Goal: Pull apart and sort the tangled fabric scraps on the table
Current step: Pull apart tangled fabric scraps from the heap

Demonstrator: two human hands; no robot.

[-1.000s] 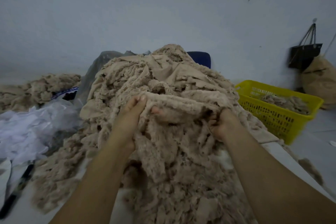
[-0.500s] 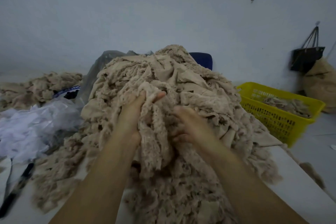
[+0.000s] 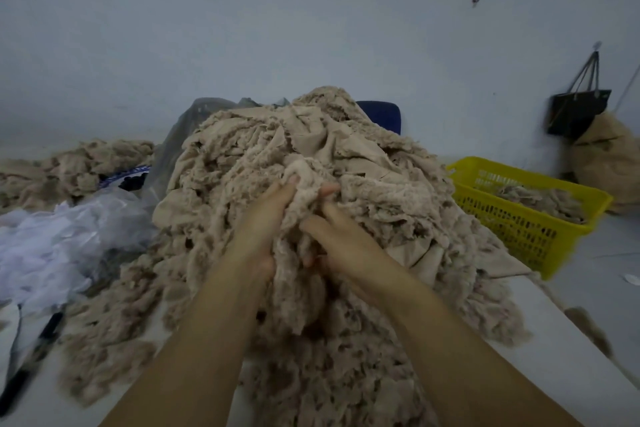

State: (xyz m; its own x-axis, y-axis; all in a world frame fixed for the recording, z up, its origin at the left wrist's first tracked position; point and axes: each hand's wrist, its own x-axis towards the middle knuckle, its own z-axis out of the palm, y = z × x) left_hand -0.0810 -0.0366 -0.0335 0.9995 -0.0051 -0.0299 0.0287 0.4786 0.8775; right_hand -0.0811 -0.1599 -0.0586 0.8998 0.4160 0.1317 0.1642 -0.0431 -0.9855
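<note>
The left hand (image 3: 265, 225) and right hand (image 3: 341, 243), spread wide a second ago, have met, each grip pinching one beige clump (image 3: 304, 180) atop the scrap pile (image 3: 381, 163) on the desk (image 3: 571, 367); likely gathered for lifting free.

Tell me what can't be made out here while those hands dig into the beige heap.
Head view:
- Right hand: its fingertips are buried in the fabric scraps it grips.
- Blue object: mostly behind the heap, so it can't be identified.
- Dark long object: too blurred to identify.
- Yellow basket: its wall hides how full it is.
</note>
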